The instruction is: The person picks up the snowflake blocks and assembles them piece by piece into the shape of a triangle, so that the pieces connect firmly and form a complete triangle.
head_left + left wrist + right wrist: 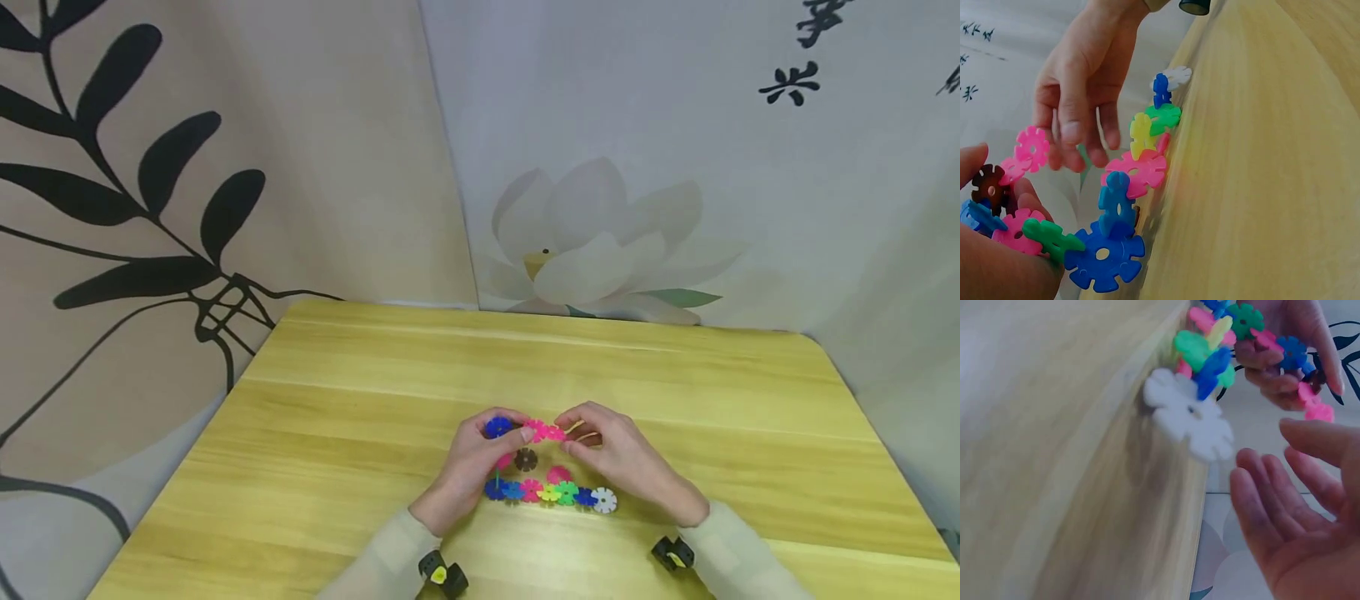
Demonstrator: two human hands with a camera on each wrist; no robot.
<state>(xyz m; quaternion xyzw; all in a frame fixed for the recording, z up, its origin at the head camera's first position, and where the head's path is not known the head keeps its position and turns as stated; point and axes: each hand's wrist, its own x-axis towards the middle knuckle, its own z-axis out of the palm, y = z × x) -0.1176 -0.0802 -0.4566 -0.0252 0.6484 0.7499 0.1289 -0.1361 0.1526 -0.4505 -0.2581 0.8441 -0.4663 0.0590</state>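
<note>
A chain of interlocking plastic flower-shaped discs runs along the table and bends up at its left end. Its lower row goes from a dark blue disc (1105,256) through light blue, pink, yellow and green to a white disc (1188,415). My left hand (480,450) grips the raised part, with the thumb near a brown disc (990,189). Pink discs (543,431) form the free upper end. Beside that end hovers my right hand (618,446), fingers loosely bent and holding nothing; the right wrist view shows it apart from the pink discs.
Within the bend of the chain, a loose brown disc (526,459) and a loose pink disc (558,474) lie on the wooden table (337,467). Behind the table's far edge stands a printed wall covering (360,167).
</note>
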